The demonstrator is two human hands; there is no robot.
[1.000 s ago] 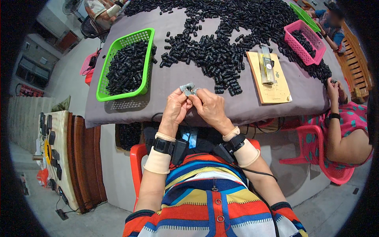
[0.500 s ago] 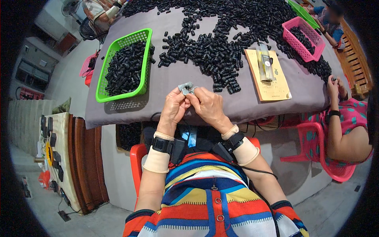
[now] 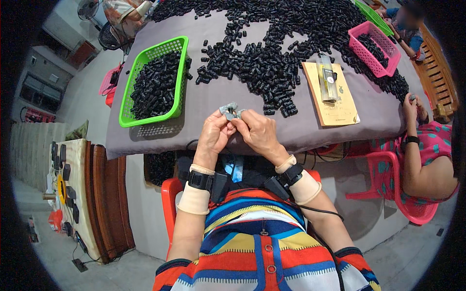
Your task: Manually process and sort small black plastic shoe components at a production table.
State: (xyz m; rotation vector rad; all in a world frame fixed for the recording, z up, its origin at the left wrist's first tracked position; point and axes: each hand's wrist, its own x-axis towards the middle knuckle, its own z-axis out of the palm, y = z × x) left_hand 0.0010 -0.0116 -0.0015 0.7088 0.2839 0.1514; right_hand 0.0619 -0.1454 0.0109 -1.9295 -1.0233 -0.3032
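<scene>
A small, silvery-grey, irregular piece (image 3: 228,107) is pinched between my two hands just above the table's near edge. My left hand (image 3: 213,135) has its fingers closed on the piece's left side. From the other side, my right hand (image 3: 260,133) grips it with thumb and fingers, the tips nearly meeting those of the left. What the piece is exactly, I cannot make out, and the fingers cover part of it. Beyond the hands lies a spread heap of short black ribbed cylinders (image 3: 252,68), its nearest tip a little past my right hand.
A green basket (image 3: 151,121) of black parts stands left. To the right, a clear packet (image 3: 328,85) lies on a yellowish booklet (image 3: 342,114). A pink basket (image 3: 357,48) sits farther right. Another person's hands (image 3: 414,109) are at the table's right edge; a red chair (image 3: 170,194) is beside me.
The grey piece has tilted slightly between my fingers, and a flat grey part of it now shows near the fingertips. Both hands stay in nearly the same place.
</scene>
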